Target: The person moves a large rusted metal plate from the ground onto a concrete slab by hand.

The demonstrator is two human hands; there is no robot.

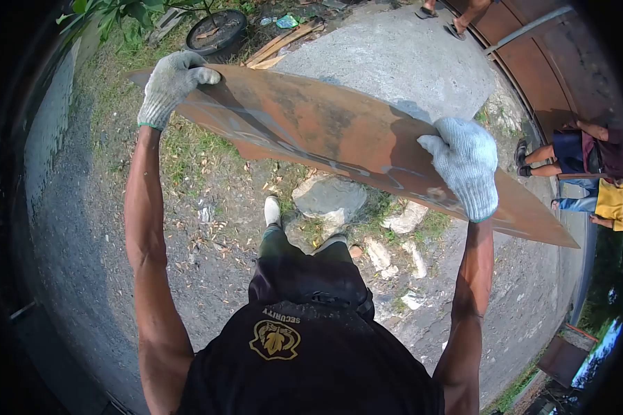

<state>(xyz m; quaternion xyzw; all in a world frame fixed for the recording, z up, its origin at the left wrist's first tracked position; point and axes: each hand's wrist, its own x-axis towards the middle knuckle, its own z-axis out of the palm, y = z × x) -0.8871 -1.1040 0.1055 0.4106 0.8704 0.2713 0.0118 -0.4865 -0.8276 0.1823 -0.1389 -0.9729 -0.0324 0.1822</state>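
A long, rust-brown metal sheet (325, 124) stretches across the view in front of my body, tilted down toward the right. My left hand (172, 84), in a whitish knit glove, grips its upper edge near the left end, fingers curled over and the thumb on the near face. Further right, my gloved right hand (467, 164) is closed on the same edge, its thumb also on the near face. Both arms are stretched forward. The fingertips behind the sheet are hidden. Faded pale markings run along the sheet's surface.
Beyond the sheet lies a concrete slab (394, 59). A potted plant (217, 33) and wooden planks (284, 45) are at upper left. Rocks (331, 197) lie by my feet. People stand at right, one in a yellow shirt (610, 204), near a brown metal wall (536, 62).
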